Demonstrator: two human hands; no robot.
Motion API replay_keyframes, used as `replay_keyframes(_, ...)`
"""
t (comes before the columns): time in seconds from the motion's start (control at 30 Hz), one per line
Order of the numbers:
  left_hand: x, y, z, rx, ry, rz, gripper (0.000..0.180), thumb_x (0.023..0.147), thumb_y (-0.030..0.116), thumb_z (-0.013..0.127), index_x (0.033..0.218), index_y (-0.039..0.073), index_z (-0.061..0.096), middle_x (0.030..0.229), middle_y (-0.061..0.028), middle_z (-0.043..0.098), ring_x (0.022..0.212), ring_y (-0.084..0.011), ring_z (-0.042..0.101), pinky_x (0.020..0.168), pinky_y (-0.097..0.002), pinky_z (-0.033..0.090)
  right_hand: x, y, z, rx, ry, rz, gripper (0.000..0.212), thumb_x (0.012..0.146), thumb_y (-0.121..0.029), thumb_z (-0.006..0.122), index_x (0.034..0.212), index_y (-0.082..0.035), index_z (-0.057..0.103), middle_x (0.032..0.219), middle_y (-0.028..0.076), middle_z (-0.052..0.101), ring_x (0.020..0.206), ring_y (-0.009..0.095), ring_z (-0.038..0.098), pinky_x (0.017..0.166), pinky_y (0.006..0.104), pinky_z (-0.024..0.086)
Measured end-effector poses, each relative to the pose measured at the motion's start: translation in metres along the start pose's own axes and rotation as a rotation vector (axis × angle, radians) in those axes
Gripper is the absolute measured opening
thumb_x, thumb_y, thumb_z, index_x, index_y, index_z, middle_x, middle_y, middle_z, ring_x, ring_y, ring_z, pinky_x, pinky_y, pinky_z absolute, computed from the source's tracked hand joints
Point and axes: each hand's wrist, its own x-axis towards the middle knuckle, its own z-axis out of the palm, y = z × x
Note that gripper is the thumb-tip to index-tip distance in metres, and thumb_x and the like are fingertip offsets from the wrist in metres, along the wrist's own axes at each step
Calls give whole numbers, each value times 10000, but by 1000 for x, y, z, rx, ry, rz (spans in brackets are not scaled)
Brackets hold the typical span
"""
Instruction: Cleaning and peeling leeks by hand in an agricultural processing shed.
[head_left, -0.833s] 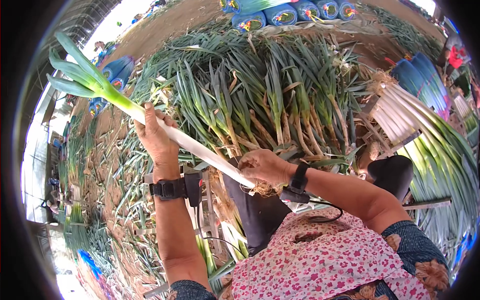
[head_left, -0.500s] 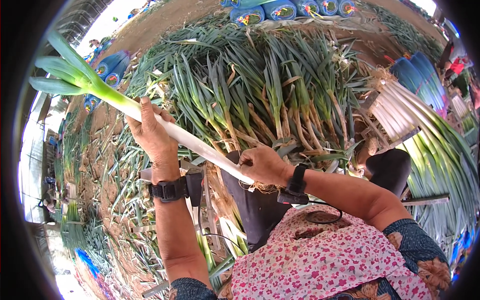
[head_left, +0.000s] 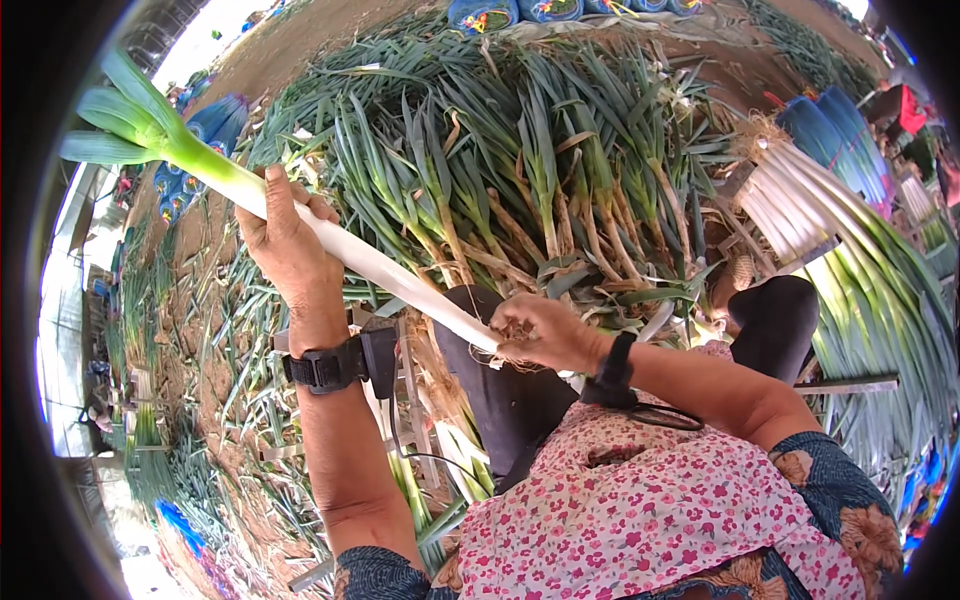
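Note:
A long leek (head_left: 385, 272) slants across my front, its green leaves (head_left: 128, 125) at the upper left and its white, bare shaft running down to the right. My left hand (head_left: 290, 240) is closed round the upper shaft, thumb lying over it. At the lower end my right hand (head_left: 550, 335) curls its fingers against the root tuft (head_left: 515, 358). Part of the roots is hidden by that hand. Both wrists wear black straps. In front of my knees lies a heap of untrimmed leeks (head_left: 560, 180) with brown, dry outer leaves.
At the right, a stack of cleaned white leeks (head_left: 800, 225) rests on a wooden rack (head_left: 850, 386). Blue wrapped bundles (head_left: 550, 10) lie at the far edge, with more blue bundles (head_left: 835, 140) at the right. Leaf scraps (head_left: 215, 370) cover the ground at the left.
The leek and my left hand have shifted slightly left and up. My right hand has slid a little to the right and down at the root end, its fingers now more spread round the roots.

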Motion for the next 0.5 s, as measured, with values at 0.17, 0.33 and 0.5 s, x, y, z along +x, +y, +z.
replay_keyframes(0.17,-1,-1,7,39,-8,14,223,866,214,611,945,64,466,660,-29,480,471,-139,481,411,-265,412,4,-3,12,-27,26,-41,176,758,-117,703,830,-40,562,780,74,564,711,200,586,633,300,473)
replay_keyframes(0.33,-2,0,10,83,22,29,241,866,222,612,953,53,464,647,-30,479,465,-132,483,405,-258,413,5,-5,14,-11,26,-61,189,728,-94,716,828,-41,565,782,89,574,708,234,589,639,317,472)
replay_keyframes(0.5,-3,-2,11,118,26,78,241,862,219,619,889,55,444,605,-25,477,438,-123,475,394,-245,405,5,-2,13,-3,8,-55,176,732,-89,709,820,-38,565,780,94,575,701,247,589,628,327,469)
